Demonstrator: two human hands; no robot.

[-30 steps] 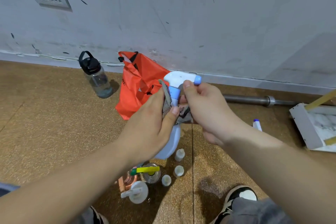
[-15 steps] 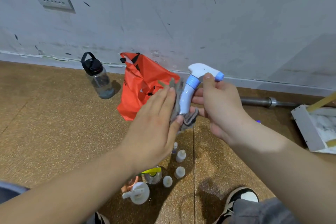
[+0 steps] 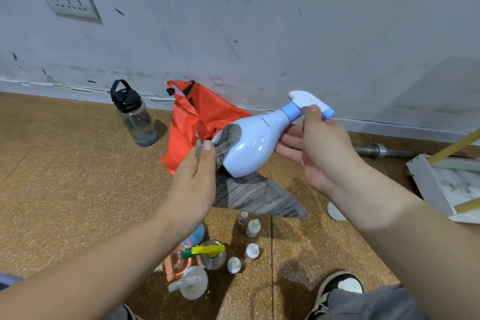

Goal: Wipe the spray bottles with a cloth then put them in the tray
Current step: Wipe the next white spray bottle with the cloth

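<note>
My right hand point(image 3: 318, 148) holds a white spray bottle point(image 3: 253, 143) by its blue-collared neck, thumb over the trigger head, the bottle tilted with its base down-left. My left hand point(image 3: 193, 182) grips a grey striped cloth point(image 3: 249, 195) and presses it against the bottle's lower side; the rest of the cloth hangs below. The white tray point(image 3: 426, 184) with a marbled bottom lies on the floor at the right edge. Several more spray and small bottles point(image 3: 207, 257) stand on the floor below my hands.
An orange bag point(image 3: 200, 117) and a dark water bottle point(image 3: 133, 115) sit by the wall. A metal bar point(image 3: 381, 149) lies along the skirting at right. A white round lid point(image 3: 335, 212) lies near the tray. My shoe point(image 3: 337, 286) is at bottom right.
The right hand has tipped the bottle from upright to slanting, head up-right. The left hand slid the cloth from the neck down to the bottle's wide body.
</note>
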